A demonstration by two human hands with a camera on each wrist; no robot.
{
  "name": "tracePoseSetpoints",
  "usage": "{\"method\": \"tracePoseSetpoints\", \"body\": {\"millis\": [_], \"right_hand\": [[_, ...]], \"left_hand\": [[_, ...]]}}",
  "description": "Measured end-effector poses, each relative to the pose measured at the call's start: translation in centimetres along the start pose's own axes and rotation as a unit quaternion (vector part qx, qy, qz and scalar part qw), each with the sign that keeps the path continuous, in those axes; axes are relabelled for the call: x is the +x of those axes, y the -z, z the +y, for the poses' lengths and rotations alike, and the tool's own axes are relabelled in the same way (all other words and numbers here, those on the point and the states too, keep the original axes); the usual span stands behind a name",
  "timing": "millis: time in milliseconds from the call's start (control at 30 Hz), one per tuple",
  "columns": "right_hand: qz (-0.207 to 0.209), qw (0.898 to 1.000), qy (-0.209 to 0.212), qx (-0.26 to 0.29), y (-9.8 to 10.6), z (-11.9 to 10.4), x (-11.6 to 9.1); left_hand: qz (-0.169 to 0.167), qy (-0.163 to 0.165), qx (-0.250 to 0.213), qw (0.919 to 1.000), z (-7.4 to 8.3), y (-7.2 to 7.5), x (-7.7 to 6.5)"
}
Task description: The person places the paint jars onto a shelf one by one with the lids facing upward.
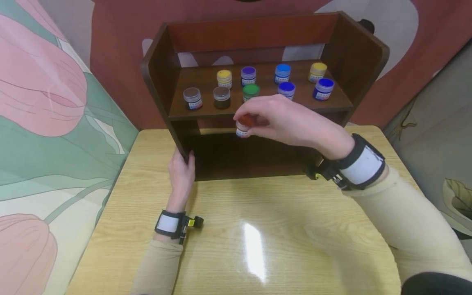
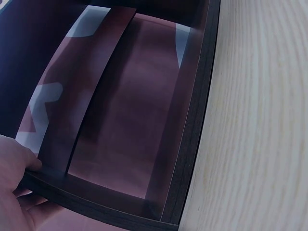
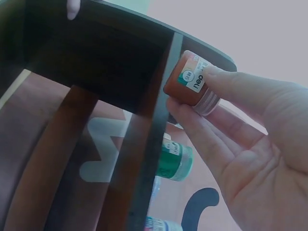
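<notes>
My right hand (image 1: pixel 282 119) pinches a small paint jar (image 3: pixel 186 85) with orange-brown paint and a white label between thumb and fingers. It holds this jar just in front of the upper board's front edge, below the green-lidded jar (image 1: pixel 251 91). My left hand (image 1: pixel 181 171) grips the lower front edge of the left side panel (image 1: pixel 158 78) of a dark brown wooden shelf. In the left wrist view, the thumb lies on the panel's inner side and the fingers are around its outer side.
On the upper board stand a brown-grey jar (image 1: pixel 222 97), a grey-lidded jar (image 1: pixel 192 98), a purple-lidded jar (image 1: pixel 248 76), and several blue- and yellow-lidded ones. The shelf stands on a light wooden table (image 1: pixel 221 246), against a patterned wall covering (image 1: pixel 121 61).
</notes>
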State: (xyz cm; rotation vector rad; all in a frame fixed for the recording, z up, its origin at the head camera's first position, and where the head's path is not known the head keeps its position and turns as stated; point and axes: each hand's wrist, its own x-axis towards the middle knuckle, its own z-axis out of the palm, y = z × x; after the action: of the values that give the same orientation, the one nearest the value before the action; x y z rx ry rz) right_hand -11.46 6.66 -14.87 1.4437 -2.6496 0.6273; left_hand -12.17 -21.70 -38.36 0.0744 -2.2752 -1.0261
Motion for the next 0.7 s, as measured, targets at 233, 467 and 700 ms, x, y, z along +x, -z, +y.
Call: {"method": "tracePoseSetpoints", "body": {"millis": [233, 467, 700], "right_hand": [[0.017, 1.000, 0.007, -0.007, 1.1, -0.1, 1.4], [0.030, 0.999, 0.006, -0.014, 1.8, -0.2, 2.8], [0.058, 0.998, 0.001, -0.010, 2.4, 0.1, 4.0]], "left_hand": [[-0.005, 0.008, 0.007, 0.9999, -0.1, 0.0, 0.0], [-0.003, 0.008, 0.007, 0.9999, -0.2, 0.0, 0.0], [-0.008, 0.014, 0.002, 0.9999, -0.1, 0.0, 0.1]]}}
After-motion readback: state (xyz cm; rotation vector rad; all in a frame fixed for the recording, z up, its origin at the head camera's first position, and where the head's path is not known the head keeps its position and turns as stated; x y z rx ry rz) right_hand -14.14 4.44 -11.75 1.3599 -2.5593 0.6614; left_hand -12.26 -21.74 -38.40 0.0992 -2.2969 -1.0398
